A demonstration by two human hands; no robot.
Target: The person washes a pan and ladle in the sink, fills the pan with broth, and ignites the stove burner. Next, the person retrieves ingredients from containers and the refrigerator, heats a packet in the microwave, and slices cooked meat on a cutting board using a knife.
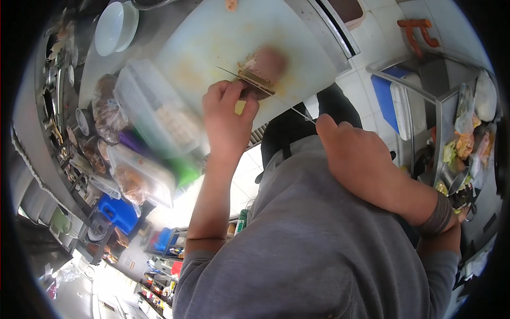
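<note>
On the white cutting board (212,42) lies a piece of meat (272,59), pinkish with a brown edge. My left hand (228,114) is closed with its fingertips on the near, darker end of the meat, beside the blade. My right hand (358,154) is wrapped around the handle of a knife (300,112), and the handle is mostly hidden in the fist. The thin blade runs across the meat, its tip past my left fingers. Whether it has cut right through I cannot tell. A small orange scrap (231,5) sits at the board's far edge.
Left of the board stand a clear plastic container (141,87) with pale food, a bagged brown food (106,103) and white bowls (114,29). A lidded tub (143,178) lies nearer. At right, a metal rack (438,114) holds bags and food scraps.
</note>
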